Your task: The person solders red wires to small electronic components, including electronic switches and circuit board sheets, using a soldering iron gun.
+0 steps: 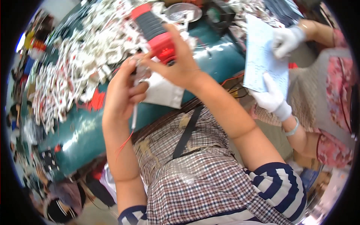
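My left hand is closed, its fingers curled around a thin white cable. The cable hangs below the fist and ends in fine red wires. Between thumb and index finger of my right hand sits a red and black handheld device, tilted, its far end up and to the left. The other right fingers are mostly hidden. My right thumb meets the left fingertips, where a small clear or pale piece shows; its kind is hard to make out. A white sheet or bag lies behind my hands.
White cables and connectors are heaped over the green table. A red wire bundle lies near the left hand. A metal bowl and a black fan-like box stand behind. On the right, a co-worker's gloved hands hold a written sheet.
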Demonstrator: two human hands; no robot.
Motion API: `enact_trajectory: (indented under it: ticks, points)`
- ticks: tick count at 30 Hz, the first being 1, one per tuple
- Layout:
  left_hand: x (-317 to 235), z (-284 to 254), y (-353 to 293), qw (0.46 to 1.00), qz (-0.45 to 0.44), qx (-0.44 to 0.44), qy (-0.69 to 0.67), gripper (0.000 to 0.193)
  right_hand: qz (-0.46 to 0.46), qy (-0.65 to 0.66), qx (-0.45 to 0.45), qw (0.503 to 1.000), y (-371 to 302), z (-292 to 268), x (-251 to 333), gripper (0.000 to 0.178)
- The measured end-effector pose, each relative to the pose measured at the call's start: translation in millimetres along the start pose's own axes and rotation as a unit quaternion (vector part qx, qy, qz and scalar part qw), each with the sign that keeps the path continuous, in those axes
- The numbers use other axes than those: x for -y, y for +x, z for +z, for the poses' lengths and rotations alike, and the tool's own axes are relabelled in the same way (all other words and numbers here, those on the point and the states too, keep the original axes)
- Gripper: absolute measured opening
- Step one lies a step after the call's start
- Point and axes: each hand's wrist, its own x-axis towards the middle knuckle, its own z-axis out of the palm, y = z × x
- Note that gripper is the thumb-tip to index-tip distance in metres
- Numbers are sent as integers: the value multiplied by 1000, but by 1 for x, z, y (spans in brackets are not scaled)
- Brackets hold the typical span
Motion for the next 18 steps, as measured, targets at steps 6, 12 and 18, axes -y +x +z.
enact_trajectory:
  ticks: [6,12,18]
  points:
    - [-5,11,0,999,21,-23,20,29,87,68,75,991,6,-8,-6,75]
    - [-6,5,2,999,15,-32,13,31,81,86,81,990,8,-5,-14,80]
    - [-8,13,3,999,22,-24,27,28,79,118,82,986,14,-7,-20,78]
